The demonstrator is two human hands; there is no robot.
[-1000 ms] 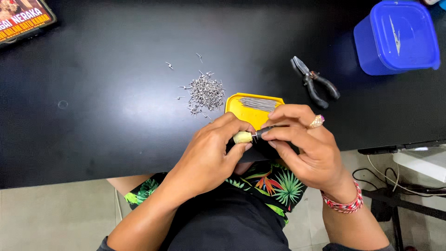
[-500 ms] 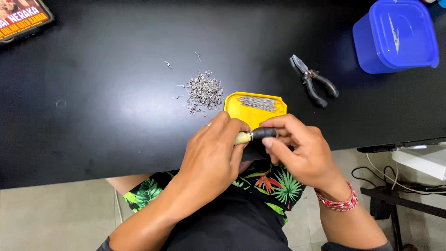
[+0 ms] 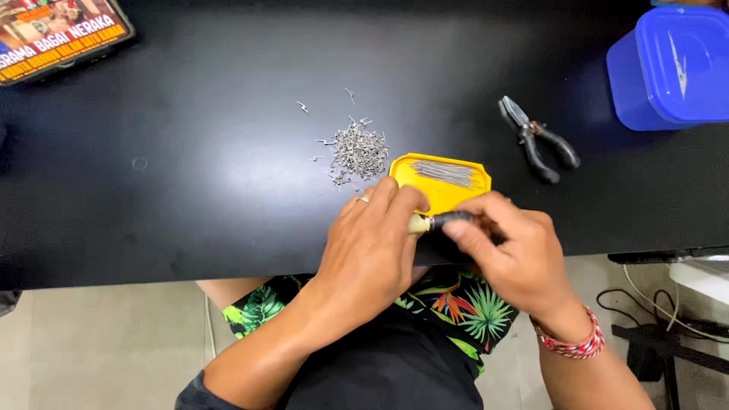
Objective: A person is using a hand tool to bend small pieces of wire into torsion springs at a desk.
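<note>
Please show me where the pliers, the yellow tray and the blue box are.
pliers (image 3: 538, 142): head view, on the pivot.
yellow tray (image 3: 440, 191): head view, on its bare floor.
blue box (image 3: 676, 64): head view, on its lid.

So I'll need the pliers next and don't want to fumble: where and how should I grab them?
Probably by the two dark handles, not the metal nose. The pliers lie flat on the black table, nose pointing up-left, handles spreading toward the lower right. They are on the side of the right hand, so come from above on the near right and close round both handles. Nothing crowds them.
</note>
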